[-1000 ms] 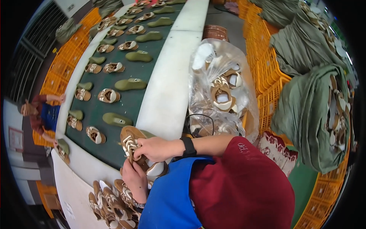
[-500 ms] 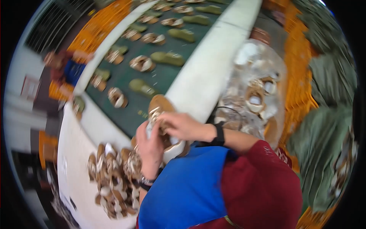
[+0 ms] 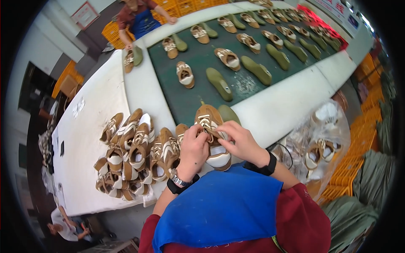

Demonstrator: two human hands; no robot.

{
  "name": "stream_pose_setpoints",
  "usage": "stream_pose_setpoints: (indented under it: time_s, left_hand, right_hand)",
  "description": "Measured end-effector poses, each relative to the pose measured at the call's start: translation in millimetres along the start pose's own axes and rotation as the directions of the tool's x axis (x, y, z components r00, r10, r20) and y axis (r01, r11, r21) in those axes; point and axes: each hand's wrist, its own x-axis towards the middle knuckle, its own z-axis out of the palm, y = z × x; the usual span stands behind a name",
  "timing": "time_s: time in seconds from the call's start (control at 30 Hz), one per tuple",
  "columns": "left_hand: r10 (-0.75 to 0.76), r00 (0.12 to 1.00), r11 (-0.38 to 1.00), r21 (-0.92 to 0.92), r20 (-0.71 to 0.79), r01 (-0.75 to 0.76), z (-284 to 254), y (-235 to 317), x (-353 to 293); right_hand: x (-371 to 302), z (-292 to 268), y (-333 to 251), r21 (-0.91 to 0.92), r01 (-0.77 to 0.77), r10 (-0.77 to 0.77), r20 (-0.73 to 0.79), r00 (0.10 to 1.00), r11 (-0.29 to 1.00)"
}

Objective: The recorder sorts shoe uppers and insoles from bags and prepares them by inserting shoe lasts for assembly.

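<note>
A brown sneaker [image 3: 207,114] with cream laces and a cream heel rests at the table's near edge, toe pointing away from me. Both hands are closed at its laces. My left hand [image 3: 194,151] pinches a shoelace on the left of the tongue, fingertips curled in. My right hand [image 3: 241,142] grips the lacing from the right between thumb and fingers. The fingers partly hide the laces and the shoe's opening. Just beyond the toe, a green shoe last [image 3: 228,114] lies partly hidden.
A heap of brown sneakers [image 3: 137,157] lies on the white table [image 3: 90,120] to my left. Ahead, a green conveyor belt [image 3: 185,107] carries sneakers and green lasts. A plastic bag with shoes [image 3: 322,154] and orange crates [image 3: 344,173] stand right. Another person [image 3: 141,19] stands across the belt.
My view has swung left and steadied, so the sneaker appears further right. The shoe now sits more upright, and both hands remain at its laces.
</note>
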Motion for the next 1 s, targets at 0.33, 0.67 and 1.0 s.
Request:
stream_pose_setpoints:
  time_s: [0.33, 0.67, 1.0]
  left_hand:
    - [-0.086, 0.996, 0.994, -0.074, -0.028, 0.084, -12, -44, 3]
    - [-0.415, 0.903, 0.846, 0.413, 0.111, 0.338, -5, -120, -81]
    - [-0.470, 0.877, 0.836, 0.369, 0.101, 0.406, 2, -132, -90]
  right_hand:
    - [51, 0, 10, -0.170, 0.230, -0.127, 0.466, 0.875, 0.958]
    - [206, 52, 71, -0.294, 0.008, 0.156, 0.532, 0.832, 0.956]
    - [252, 202, 213, -0.468, -0.095, 0.345, 0.484, 0.804, 0.878]
